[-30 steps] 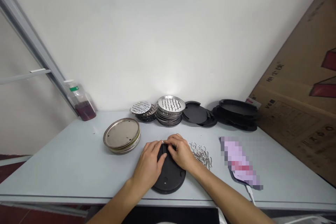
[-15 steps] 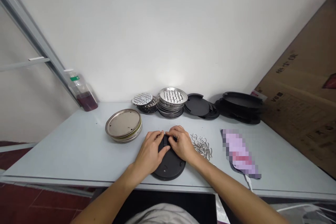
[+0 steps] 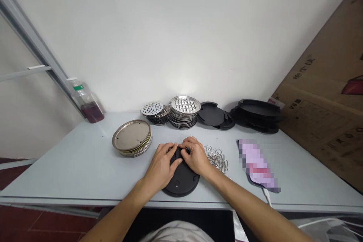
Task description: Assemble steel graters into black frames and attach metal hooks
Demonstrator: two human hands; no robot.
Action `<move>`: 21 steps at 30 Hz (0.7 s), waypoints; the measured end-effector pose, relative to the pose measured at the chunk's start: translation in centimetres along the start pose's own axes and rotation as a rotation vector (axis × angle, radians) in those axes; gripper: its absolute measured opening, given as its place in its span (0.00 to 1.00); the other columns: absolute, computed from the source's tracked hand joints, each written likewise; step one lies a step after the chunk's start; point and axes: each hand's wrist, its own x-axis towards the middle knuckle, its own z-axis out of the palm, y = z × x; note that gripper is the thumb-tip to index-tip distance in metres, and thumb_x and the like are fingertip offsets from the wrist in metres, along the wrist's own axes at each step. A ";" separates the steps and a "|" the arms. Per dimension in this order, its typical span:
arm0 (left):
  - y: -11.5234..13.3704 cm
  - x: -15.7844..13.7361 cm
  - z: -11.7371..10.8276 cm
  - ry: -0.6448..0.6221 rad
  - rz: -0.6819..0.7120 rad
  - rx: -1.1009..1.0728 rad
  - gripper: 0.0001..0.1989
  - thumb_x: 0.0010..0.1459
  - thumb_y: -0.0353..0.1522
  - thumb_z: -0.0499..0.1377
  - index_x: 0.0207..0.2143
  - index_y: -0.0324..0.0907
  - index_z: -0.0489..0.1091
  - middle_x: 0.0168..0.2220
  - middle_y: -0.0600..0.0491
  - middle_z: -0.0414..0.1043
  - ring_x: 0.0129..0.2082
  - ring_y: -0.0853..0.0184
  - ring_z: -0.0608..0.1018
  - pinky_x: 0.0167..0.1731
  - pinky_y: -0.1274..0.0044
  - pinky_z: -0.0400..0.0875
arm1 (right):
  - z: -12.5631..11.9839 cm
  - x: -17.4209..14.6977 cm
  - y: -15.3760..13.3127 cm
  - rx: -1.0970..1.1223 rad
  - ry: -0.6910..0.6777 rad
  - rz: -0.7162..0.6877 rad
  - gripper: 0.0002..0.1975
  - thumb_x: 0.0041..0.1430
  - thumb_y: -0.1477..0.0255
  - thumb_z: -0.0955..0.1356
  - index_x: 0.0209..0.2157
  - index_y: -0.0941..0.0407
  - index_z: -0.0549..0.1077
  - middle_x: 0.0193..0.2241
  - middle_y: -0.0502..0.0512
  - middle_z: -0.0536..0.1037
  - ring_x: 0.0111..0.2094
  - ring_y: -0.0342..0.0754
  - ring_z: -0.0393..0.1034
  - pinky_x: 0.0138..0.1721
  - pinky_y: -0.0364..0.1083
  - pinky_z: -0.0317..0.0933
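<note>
- The dark mark "V6" (image 3: pixel 295 104) stands on the large brown cardboard box (image 3: pixel 326 94) at right.
- Dark Chinese characters (image 3: pixel 304 69) above it are too blurred to read.

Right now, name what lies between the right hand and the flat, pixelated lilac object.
In the head view, a loose pile of curved silver metal pieces lies there, closer to the right hand than to the lilac object.

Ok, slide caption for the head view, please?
Left hand and right hand at the far edge of a round black disc, hook-like metal pieces alongside, grater discs stacked behind.
</note>
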 end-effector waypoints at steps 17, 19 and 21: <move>-2.0 2.9 -1.4 -0.133 0.054 -0.150 0.48 0.43 0.38 0.72 0.64 0.50 0.53 0.59 0.46 0.62 0.59 0.52 0.63 0.58 0.58 0.61 | -0.6 0.4 0.2 0.015 0.009 0.047 0.18 0.49 0.83 0.64 0.40 0.56 0.75 0.33 0.54 0.75 0.38 0.50 0.68 0.43 0.49 0.62; -2.5 3.3 -1.4 -0.164 0.078 -0.203 0.47 0.42 0.37 0.73 0.63 0.50 0.55 0.60 0.48 0.62 0.60 0.53 0.61 0.60 0.60 0.60 | -0.9 0.6 0.4 0.071 -0.021 0.069 0.18 0.49 0.83 0.64 0.40 0.56 0.76 0.33 0.54 0.75 0.34 0.48 0.69 0.40 0.48 0.63; -2.8 3.2 -1.2 -0.160 0.050 -0.257 0.44 0.43 0.35 0.72 0.61 0.50 0.57 0.58 0.49 0.63 0.59 0.56 0.63 0.59 0.62 0.61 | -1.3 0.8 0.5 0.144 -0.052 0.107 0.17 0.50 0.82 0.64 0.40 0.55 0.77 0.32 0.53 0.75 0.32 0.46 0.69 0.37 0.46 0.63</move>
